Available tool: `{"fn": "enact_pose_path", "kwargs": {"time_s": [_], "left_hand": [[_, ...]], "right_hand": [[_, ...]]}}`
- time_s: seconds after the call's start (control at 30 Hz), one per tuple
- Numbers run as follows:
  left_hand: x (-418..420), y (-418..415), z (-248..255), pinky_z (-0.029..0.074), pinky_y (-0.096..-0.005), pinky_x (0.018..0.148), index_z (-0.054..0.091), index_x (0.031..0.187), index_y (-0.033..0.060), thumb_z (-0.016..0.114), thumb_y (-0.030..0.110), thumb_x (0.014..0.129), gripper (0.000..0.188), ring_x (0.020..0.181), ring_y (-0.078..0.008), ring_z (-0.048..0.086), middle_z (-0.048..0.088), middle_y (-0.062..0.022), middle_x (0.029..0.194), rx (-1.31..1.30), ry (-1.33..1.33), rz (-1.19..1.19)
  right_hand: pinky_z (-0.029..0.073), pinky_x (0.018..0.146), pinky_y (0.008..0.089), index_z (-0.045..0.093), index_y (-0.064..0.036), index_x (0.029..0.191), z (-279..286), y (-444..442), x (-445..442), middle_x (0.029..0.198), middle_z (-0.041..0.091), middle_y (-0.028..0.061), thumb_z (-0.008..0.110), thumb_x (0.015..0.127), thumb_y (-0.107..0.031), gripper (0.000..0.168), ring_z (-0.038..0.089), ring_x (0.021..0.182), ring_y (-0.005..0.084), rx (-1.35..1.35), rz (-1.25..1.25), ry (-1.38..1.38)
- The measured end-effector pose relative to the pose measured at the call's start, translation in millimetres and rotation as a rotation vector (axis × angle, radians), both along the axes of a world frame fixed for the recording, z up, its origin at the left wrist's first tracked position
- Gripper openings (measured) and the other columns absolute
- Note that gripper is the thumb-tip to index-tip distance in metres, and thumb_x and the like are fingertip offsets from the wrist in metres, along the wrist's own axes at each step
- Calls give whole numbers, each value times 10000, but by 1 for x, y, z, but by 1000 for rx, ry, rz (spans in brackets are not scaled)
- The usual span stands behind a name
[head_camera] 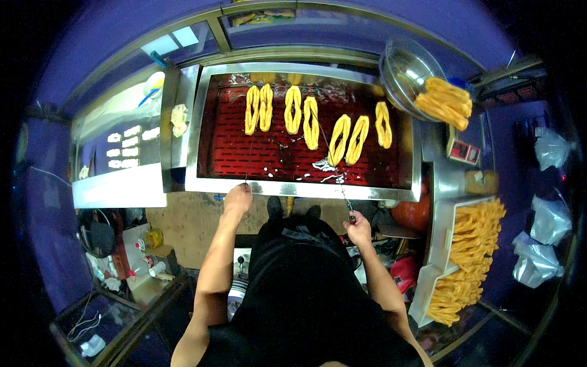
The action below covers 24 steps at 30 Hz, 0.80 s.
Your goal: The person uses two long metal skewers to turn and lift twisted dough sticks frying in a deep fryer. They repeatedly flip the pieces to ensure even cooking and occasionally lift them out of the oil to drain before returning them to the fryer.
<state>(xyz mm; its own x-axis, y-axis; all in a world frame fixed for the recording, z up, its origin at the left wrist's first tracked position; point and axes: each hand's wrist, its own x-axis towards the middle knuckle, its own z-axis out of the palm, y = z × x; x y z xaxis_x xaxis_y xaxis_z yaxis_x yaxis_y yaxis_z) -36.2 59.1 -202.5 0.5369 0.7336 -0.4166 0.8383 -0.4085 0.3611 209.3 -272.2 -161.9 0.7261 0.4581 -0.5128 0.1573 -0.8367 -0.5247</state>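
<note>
In front of me a rectangular steel deep fryer point(300, 190) holds dark red-looking oil point(238, 158). Several yellow fried dough sticks point(292, 110) float in it, most split by a long gap down the middle. My left hand point(237, 200) is at the fryer's front rim, closed around the end of a thin metal rod point(248, 163) that reaches over the oil. Lower and to the right, my right hand point(359, 228) grips the dark handle of another thin rod point(340, 183). This second rod slants up and left across the oil to a dough stick point(311, 124) near the middle.
At the back right a wire-mesh basket point(406, 69) has fried sticks point(445, 103) beside it. White trays point(442, 238) of fried sticks stand at right. Left, raw dough pieces point(130, 142) lie on a work surface, with a white board point(119, 188) along its front.
</note>
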Motion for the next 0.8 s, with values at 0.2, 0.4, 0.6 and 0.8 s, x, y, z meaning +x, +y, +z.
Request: {"fn": "enact_pose_path", "kwargs": {"time_s": [0.2, 0.4, 0.6, 0.8], "left_hand": [[20, 0, 52, 456, -289, 440, 590, 1109, 86, 433, 325, 970, 318, 527, -136, 523, 548, -46, 647, -1015, -370, 535], [-9, 1, 58, 439, -279, 422, 577, 1111, 83, 446, 319, 973, 304, 483, -128, 490, 539, -30, 643, -1359, -705, 704], [-20, 5, 32, 439, -329, 424, 577, 1096, 80, 410, 285, 979, 289, 457, -169, 498, 522, -58, 615, -474, -190, 491], [-14, 11, 19, 450, -317, 444, 579, 1144, 98, 457, 322, 954, 318, 503, -165, 524, 539, -46, 638, -626, -193, 496]], "right_hand": [[501, 755, 380, 589, -61, 1144, 16, 9, 0, 877, 668, 155, 688, 738, -222, 449, 648, 814, 310, -16, -22, 17], [503, 748, 375, 592, -75, 1155, 13, 9, -1, 866, 672, 158, 685, 743, -215, 445, 656, 813, 296, 3, 35, 6], [500, 743, 364, 591, -71, 1157, 19, 6, -2, 869, 667, 148, 698, 738, -206, 453, 645, 782, 285, 2, -7, -6], [481, 684, 341, 617, -49, 1093, 15, -9, 5, 751, 638, 114, 683, 719, -137, 390, 611, 687, 237, 112, -143, -55]]}}
